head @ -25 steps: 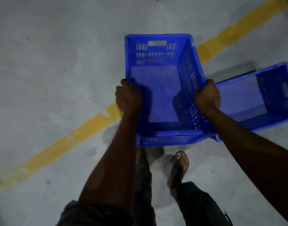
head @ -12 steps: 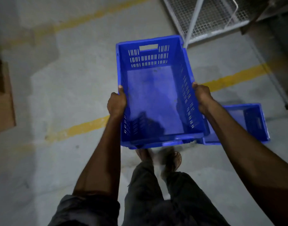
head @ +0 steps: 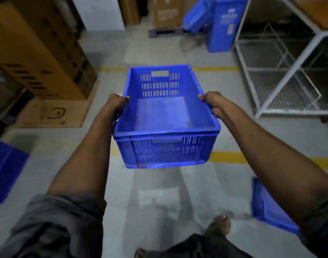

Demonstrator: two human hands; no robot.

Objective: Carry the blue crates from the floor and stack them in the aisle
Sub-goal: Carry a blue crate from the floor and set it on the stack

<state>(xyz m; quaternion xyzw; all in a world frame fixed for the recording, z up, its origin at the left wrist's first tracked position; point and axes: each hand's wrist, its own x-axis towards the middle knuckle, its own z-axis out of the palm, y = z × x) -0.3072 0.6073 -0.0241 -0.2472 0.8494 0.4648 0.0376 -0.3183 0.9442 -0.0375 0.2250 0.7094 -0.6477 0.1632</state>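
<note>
Since a second ago the blue crate (head: 165, 116) has come up off the floor and the view has lifted from the yellow line (head: 228, 157) to the aisle ahead. It now hangs empty in the air in front of the person, roughly level. The left hand (head: 115, 105) curls over its left rim and the right hand (head: 212, 103) over its right rim, both gripping near the far half.

To carry it well, both hands should probably keep the same height so that it does not tip. The path runs between the cardboard boxes (head: 34, 49) and the wire rack (head: 282, 79). A second crate (head: 267, 207) lies on the floor just beside the sandalled foot (head: 219, 224), a likely trip hazard. Where the stack stands I cannot tell; the blue shape (head: 5, 170) at the left edge may be part of it.
</note>
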